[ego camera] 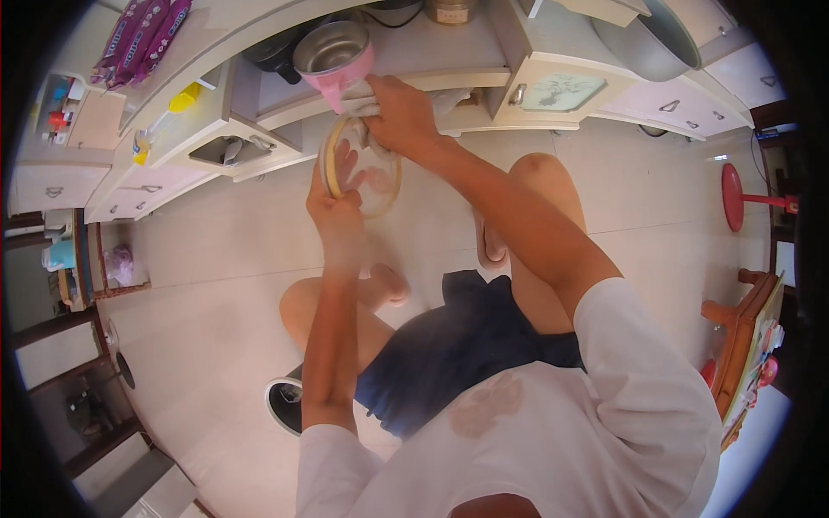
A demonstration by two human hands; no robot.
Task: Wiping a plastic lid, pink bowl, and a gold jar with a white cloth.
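Note:
My left hand (338,207) grips a round, clear lid (397,182) with a yellowish rim and holds it upright above the floor. Fingers show through its transparent middle. A greyish-white cloth (360,100) is bunched in my right hand (405,116), and part of it hangs down by the lid's upper edge. Just beyond the cloth, a pink pot or cup with a steel lining (337,58) is at the front of an open cabinet shelf (434,55). Its pink handle points towards me, partly covered by the cloth. Whether my right hand touches the pot, I cannot tell.
Dark appliances (275,55) and a jar (449,11) stand in the cabinet. Purple packets (139,42) lie on the counter above left. A cabinet door with a glass panel (563,90) is at the right. Behind my left arm stands a round bin (283,405).

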